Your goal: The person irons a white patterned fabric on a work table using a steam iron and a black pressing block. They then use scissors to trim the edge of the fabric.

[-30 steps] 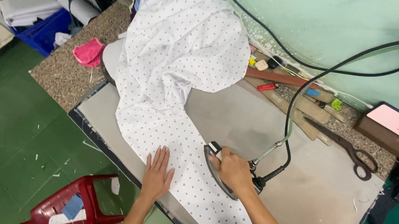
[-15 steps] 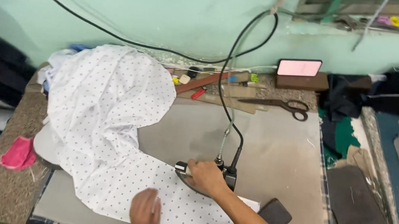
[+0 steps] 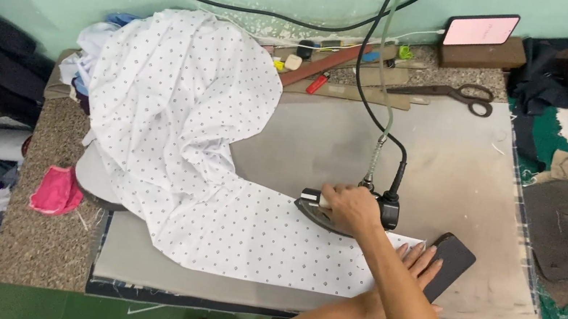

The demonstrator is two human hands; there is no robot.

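Fingers of the left hand (image 3: 415, 263) lie spread flat on the white dotted fabric (image 3: 221, 195), soft and easily creased, beside a dark phone (image 3: 451, 266). Beyond, the right hand (image 3: 353, 209) is closed around the iron (image 3: 335, 212), seemingly heavy, by its top handle.

Two phone screens on the ironing pad (image 3: 458, 168)

A lit pink phone (image 3: 481, 30) leans on a brown block (image 3: 479, 53) beyond the pad's far right edge. A dark, unlit phone (image 3: 451, 264) lies flat on the pad's near right part, touching the left hand's (image 3: 411, 262) fingers.
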